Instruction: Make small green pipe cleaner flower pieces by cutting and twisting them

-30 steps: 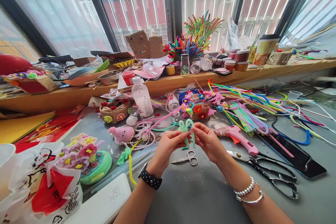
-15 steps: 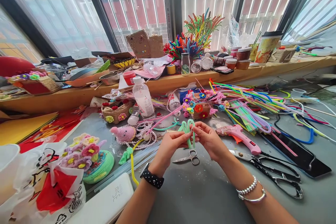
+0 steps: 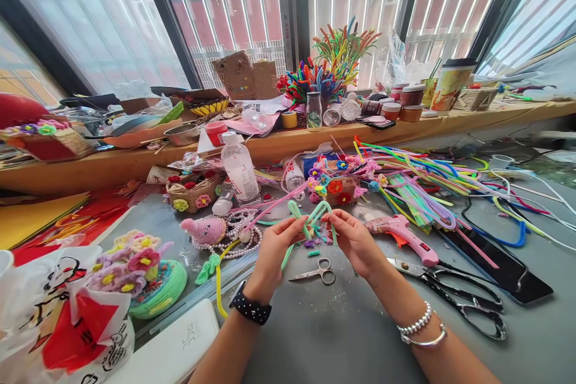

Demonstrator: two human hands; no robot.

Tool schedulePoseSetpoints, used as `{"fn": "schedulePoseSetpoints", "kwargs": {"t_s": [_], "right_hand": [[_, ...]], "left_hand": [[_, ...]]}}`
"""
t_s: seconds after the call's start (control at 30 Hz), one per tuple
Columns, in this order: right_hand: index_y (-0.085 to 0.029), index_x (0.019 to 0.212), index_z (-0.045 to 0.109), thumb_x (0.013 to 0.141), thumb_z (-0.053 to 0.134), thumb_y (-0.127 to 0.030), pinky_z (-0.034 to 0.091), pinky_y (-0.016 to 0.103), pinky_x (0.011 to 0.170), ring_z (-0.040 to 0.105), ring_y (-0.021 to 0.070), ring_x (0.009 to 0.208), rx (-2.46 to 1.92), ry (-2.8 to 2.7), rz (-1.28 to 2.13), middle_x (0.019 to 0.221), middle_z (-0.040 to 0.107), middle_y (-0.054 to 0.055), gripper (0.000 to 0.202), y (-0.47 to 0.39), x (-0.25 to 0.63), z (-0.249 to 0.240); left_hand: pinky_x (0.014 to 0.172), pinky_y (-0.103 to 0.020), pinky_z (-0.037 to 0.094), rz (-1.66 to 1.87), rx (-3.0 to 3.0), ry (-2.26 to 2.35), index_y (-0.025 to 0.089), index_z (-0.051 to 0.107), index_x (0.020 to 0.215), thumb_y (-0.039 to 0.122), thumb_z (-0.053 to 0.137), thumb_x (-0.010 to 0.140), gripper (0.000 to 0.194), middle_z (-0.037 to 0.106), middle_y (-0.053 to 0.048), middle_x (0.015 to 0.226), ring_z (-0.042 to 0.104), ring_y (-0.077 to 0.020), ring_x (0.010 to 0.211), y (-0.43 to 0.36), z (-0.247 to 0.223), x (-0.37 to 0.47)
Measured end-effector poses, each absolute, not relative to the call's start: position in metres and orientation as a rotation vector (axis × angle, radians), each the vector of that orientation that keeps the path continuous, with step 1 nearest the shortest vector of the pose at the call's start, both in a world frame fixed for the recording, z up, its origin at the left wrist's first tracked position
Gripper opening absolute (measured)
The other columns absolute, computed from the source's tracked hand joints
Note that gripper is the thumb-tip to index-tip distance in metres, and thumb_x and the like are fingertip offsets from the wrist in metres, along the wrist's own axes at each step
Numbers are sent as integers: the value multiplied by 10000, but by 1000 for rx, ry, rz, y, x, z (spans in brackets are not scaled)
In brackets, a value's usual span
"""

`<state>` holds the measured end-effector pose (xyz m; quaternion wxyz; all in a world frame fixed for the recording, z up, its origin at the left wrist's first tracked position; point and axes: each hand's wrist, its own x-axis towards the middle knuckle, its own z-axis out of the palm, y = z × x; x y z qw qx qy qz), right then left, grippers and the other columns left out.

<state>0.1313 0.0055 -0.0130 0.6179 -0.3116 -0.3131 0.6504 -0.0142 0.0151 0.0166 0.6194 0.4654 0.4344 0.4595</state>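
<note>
A pale green pipe cleaner [image 3: 318,211], bent into zigzag loops, stretches between my two hands above the table. My left hand [image 3: 281,246] pinches its left folds, and one end hangs down beside the fingers. With thumb and fingertips closed, my right hand [image 3: 353,240] grips the right-hand loop. Small silver scissors [image 3: 318,272] lie on the grey table just below the hands. A short green snippet [image 3: 314,253] and purple bits rest behind them.
Right of my hands lie a pink glue gun [image 3: 407,237], large black-handled shears [image 3: 463,294] and a black phone [image 3: 495,264]. Colourful pipe cleaners [image 3: 418,174] heap behind. On the left are a pearl string [image 3: 245,243], a plastic bottle [image 3: 240,171] and a white power bank [image 3: 180,342].
My hands have moved apart, spreading the bunched green loops into an open zigzag. The view has shifted slightly, so the table things appear a little further left.
</note>
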Motion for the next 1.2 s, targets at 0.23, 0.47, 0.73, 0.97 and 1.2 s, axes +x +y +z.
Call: {"fn": "schedulePoseSetpoints", "kwargs": {"t_s": [0.23,0.47,0.73,0.97,1.2], "right_hand": [[-189,643,587,606,682,-301,282,222,528,376,77,536,-786,-776,1460,607,492,-45,152,3,132,-9],[-179,639,581,613,676,-284,289,222,574,382,81,570,-798,-902,1533,615,489,-43,144,-1,128,-6],[-179,642,573,649,643,-301,309,237,600,429,102,610,-710,-1015,1623,630,511,-27,141,-7,127,-2],[-171,637,596,677,607,-343,322,244,612,437,106,606,-610,-1051,1655,613,519,-15,177,-6,130,1],[-152,592,573,663,624,-306,310,247,600,438,111,616,-557,-1100,1709,609,522,-5,177,-5,132,-5]], "left_hand": [[638,-220,426,1418,1136,1047,157,613,770,351,612,646,230,591,12,621,531,-99,597,25,17,-29],[560,-223,415,1287,1220,995,160,496,679,427,512,704,269,523,18,589,497,-98,547,22,14,-20],[405,-196,186,987,1437,959,152,571,671,438,561,664,287,335,67,467,230,-50,415,13,25,-22],[451,-207,219,830,1603,928,154,605,553,394,548,684,279,393,50,457,272,-65,437,9,26,-18],[491,-201,290,812,1693,893,166,635,533,337,535,709,266,507,6,549,389,-89,504,9,32,-20]]}}
